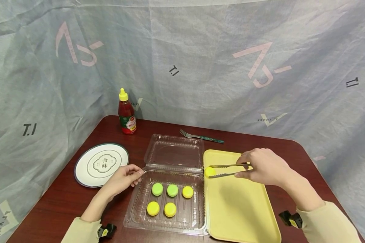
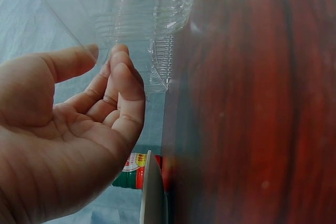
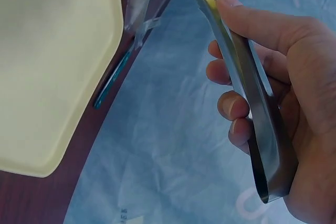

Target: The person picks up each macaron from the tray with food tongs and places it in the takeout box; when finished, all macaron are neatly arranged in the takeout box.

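My right hand (image 1: 263, 167) grips metal tongs (image 3: 261, 119), whose tips hold a yellow macaron (image 1: 210, 172) at the upper left of the yellow tray (image 1: 240, 209), beside the container. A clear plastic container (image 1: 185, 221) lies with its lid (image 1: 176, 153) folded back. Inside it are two green macarons (image 1: 157, 189) and a yellow one (image 1: 187, 192) in the upper row, with two more yellow macarons (image 1: 153, 208) below. At the container's left edge, near the hinge, my left hand (image 1: 124, 179) pinches the plastic rim between thumb and fingers.
To the left lies a white plate (image 1: 88, 165) with a dark rim. A red sauce bottle (image 1: 126, 116) with a yellow cap stands at the back left. Behind the lid, a fork (image 1: 200, 137) with a green handle lies near the far edge. Grey cloth surrounds the table.
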`<action>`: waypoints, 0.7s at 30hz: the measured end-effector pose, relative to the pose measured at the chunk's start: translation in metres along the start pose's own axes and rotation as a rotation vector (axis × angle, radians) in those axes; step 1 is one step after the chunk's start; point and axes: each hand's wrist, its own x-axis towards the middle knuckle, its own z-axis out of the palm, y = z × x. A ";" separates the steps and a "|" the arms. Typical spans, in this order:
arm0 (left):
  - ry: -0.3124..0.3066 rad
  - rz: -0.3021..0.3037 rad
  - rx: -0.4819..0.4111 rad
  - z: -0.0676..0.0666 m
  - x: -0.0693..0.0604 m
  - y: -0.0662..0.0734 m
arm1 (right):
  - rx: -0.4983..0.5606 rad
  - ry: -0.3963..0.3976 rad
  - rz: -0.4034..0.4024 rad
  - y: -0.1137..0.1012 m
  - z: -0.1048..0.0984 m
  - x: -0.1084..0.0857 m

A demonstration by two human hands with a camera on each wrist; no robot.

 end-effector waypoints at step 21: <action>0.001 0.005 -0.002 -0.001 0.001 -0.001 | 0.024 0.003 -0.179 -0.042 0.024 0.003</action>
